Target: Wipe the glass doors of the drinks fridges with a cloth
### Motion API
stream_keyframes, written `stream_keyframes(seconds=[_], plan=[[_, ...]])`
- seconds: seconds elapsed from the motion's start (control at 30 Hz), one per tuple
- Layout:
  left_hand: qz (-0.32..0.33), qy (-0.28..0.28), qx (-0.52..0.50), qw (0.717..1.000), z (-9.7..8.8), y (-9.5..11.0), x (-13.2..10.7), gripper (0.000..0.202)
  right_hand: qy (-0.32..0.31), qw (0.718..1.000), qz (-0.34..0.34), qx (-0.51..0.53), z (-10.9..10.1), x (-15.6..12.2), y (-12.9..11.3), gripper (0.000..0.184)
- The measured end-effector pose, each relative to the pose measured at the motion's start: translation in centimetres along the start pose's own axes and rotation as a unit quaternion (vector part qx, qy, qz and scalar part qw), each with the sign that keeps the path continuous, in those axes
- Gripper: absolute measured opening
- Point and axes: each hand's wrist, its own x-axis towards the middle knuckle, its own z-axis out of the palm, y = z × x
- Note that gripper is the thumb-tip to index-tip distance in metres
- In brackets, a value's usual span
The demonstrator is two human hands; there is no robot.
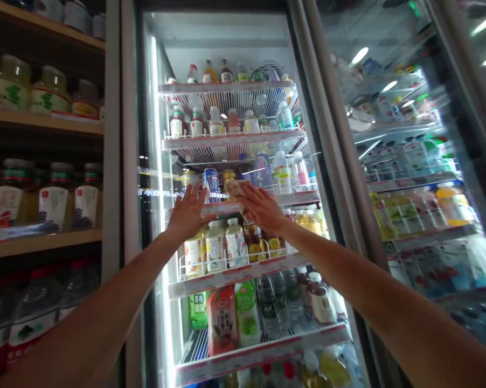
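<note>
Hands up at the open fridge, both arms stretched out to the middle shelf.

- My left hand is open and holds nothing, palm forward and fingers spread. It sits at the front edge of the shelf near its left end.
- The blue can stands upright just past my left fingertips, up and slightly right of them. I can't tell if they touch it.
- My right hand is flat, with fingers pointing up and left. It lies over the front edge of the same shelf, near the middle.
- A pale wad, maybe a cloth or a wrapper, sits at my right fingertips. It is too blurred to say whether I pinch it or just press on it, so the grip on that side is unclear.
- The wad lies between my two hands. It is closer to the right one and just beside the blue can.

Around them:
- A gold can stands behind the wad.
- Clear bottles stand toward the right end of the shelf, close behind my right hand.
- White-capped bottles line the front edge of the shelf below, under my wrists.
- Wooden shelves of jars stand to the left of the fridge.
- A glass door is on the right, well apart from my hands.
</note>
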Motion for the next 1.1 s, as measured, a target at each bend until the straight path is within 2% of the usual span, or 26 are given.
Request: stream_keyframes(seconds=[0.03, 0.07, 0.13, 0.17, 0.2, 0.23, 0.3, 0.33, 0.37, 0.4, 0.43, 0.5, 0.53, 0.57, 0.6, 0.63, 0.7, 0.73, 0.77, 0.8, 0.83, 0.9, 0.93, 0.97, 1.03, 1.1], plan=[[-0.003, -0.003, 0.002, 1.000, -0.1, 0.2, -0.1, 0.077, 0.006, 0.999, 0.034, -0.003, 0.0, -0.6, 0.9, 0.051], [-0.007, -0.009, 0.004, 1.000, -0.3, 0.4, -0.1, 0.075, 0.026, 0.994, 0.104, -0.009, -0.2, -1.1, 2.1, 0.051], [-0.017, -0.018, 0.004, 1.000, -0.5, 0.8, -0.2, 0.075, 0.088, 0.961, 0.263, -0.012, -0.4, -1.8, 4.1, 0.052], [-0.022, -0.019, 0.004, 1.000, -0.6, 1.1, -0.3, 0.075, 0.114, 0.948, 0.298, -0.008, -0.4, -2.1, 4.4, 0.052], [-0.028, -0.018, 0.002, 0.999, -0.6, 1.4, -0.4, 0.075, 0.129, 0.948, 0.290, 0.000, -0.2, -2.3, 4.1, 0.053], [-0.034, -0.016, -0.001, 0.999, -0.5, 1.8, -0.7, 0.075, 0.130, 0.962, 0.240, 0.013, 0.1, -2.5, 3.2, 0.054], [-0.040, -0.012, -0.007, 0.999, -0.2, 2.6, -1.4, 0.073, 0.089, 0.993, 0.069, 0.040, 0.7, -3.2, 1.0, 0.056], [-0.041, -0.011, -0.009, 0.999, 0.1, 3.1, -1.8, 0.072, 0.062, 0.997, -0.003, 0.049, 0.9, -3.6, 0.3, 0.058], [-0.038, -0.010, -0.013, 0.999, 0.3, 3.6, -2.4, 0.070, 0.046, 0.997, -0.037, 0.053, 0.9, -4.0, 0.0, 0.058], [-0.034, -0.012, -0.016, 0.999, 0.6, 4.1, -2.9, 0.069, 0.047, 0.997, -0.020, 0.050, 0.9, -4.4, 0.4, 0.057], [-0.030, -0.014, -0.020, 0.999, 0.8, 4.7, -3.4, 0.069, 0.068, 0.996, 0.041, 0.041, 0.7, -4.6, 1.1, 0.055], [-0.031, -0.017, -0.027, 0.999, 1.1, 5.8, -4.2, 0.069, 0.133, 0.970, 0.200, 0.020, 0.4, -4.8, 2.7, 0.052], [-0.036, -0.016, -0.029, 0.999, 1.2, 6.2, -4.5, 0.070, 0.156, 0.956, 0.250, 0.014, 0.4, -4.8, 3.1, 0.052], [-0.042, -0.013, -0.031, 0.999, 1.3, 6.6, -4.7, 0.071, 0.166, 0.950, 0.264, 0.013, 0.5, -4.7, 2.9, 0.053], [-0.047, -0.008, -0.031, 0.998, 1.5, 6.8, -4.9, 0.072, 0.161, 0.957, 0.240, 0.017, 0.8, -4.8, 2.2, 0.054], [-0.049, -0.003, -0.030, 0.998, 1.6, 6.9, -5.1, 0.072, 0.140, 0.973, 0.180, 0.026, 1.0, -5.0, 1.1, 0.056], [-0.038, 0.006, -0.024, 0.999, 2.0, 6.8, -5.5, 0.071, 0.073, 0.996, 0.013, 0.044, 1.3, -5.6, -0.8, 0.059], [-0.029, 0.008, -0.019, 0.999, 2.2, 6.6, -5.8, 0.071, 0.044, 0.996, -0.054, 0.047, 1.2, -5.9, -1.2, 0.059], [-0.019, 0.011, -0.014, 1.000, 2.5, 6.5, -6.1, 0.070, 0.032, 0.995, -0.084, 0.045, 1.0, -6.2, -0.9, 0.059], [-0.010, 0.013, -0.010, 1.000, 2.7, 6.3, -6.4, 0.069, 0.041, 0.996, -0.068, 0.037, 0.6, -6.4, 0.1, 0.057], [-0.004, 0.015, -0.008, 1.000, 2.9, 6.3, -6.7, 0.069, 0.069, 0.997, -0.013, 0.025, 0.1, -6.6, 1.4, 0.055], [-0.001, 0.020, -0.010, 1.000, 3.2, 6.3, -7.3, 0.068, 0.143, 0.980, 0.140, 0.001, -0.4, -7.4, 4.2, 0.051], [-0.005, 0.022, -0.014, 1.000, 3.3, 6.4, -7.5, 0.068, 0.167, 0.968, 0.189, -0.005, -0.5, -8.1, 5.1, 0.049], [-0.009, 0.022, -0.020, 1.000, 3.4, 6.6, -7.7, 0.068, 0.178, 0.962, 0.209, -0.005, -0.4, -9.1, 5.4, 0.048], [-0.010, 0.023, -0.030, 0.999, 3.6, 7.0, -8.1, 0.069, 0.152, 0.975, 0.161, 0.012, -0.1, -11.9, 4.6, 0.047], [-0.003, 0.024, -0.036, 0.999, 3.9, 7.2, -8.4, 0.070, 0.073, 0.995, 0.047, 0.041, -0.1, -14.6, 3.1, 0.048]])
